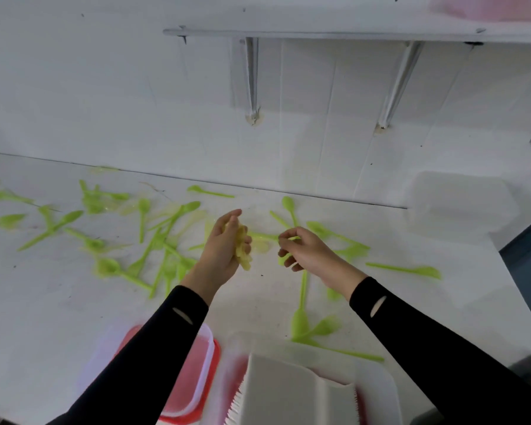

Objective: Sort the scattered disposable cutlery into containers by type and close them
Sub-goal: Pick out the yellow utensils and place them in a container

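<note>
Thin, glossy green plastic cutlery (166,237) lies scattered across your matte white table (43,302), with long narrow handles and rounded or leaf-shaped heads. Your left hand (224,256) is raised with the palm turned inward and the fingers curled round a bundle of paler, translucent yellow pieces (243,250). Your right hand (310,253) hovers just beside it, wrist bent. Its thumb and forefinger pinch the end of one green handle (264,236), and the other fingers are loosely curled. A red-rimmed container (193,372) with a clear lid sits near the front edge. A frosted clear box (460,204) stands far right, against the wall.
</note>
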### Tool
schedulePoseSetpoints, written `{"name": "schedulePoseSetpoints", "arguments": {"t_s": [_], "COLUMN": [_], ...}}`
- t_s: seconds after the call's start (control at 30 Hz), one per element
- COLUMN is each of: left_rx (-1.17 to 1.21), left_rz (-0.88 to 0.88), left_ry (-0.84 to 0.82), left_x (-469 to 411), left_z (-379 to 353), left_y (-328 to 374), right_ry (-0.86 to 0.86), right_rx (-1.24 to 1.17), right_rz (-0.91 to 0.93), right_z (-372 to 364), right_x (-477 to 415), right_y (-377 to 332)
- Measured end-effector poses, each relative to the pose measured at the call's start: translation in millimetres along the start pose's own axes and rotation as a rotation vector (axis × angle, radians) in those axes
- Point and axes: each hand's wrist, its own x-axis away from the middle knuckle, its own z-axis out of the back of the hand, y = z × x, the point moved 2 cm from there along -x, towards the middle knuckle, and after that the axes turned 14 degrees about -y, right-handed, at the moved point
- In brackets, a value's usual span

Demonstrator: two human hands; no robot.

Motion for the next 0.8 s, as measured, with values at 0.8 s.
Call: {"name": "schedulePoseSetpoints", "arguments": {"t_s": [0.8], "left_rx": [-1.298], "left_rz": [0.242], "left_ry": [-0.150], "left_x": [-120.5], "left_z": [154.7], "left_y": [26.5], "right_ry": [0.239], "right_rx": [1.434], "right_rz": [0.093], "right_z": [-60.0], "right_x": [-98.5], "right_y": [38.5]}}
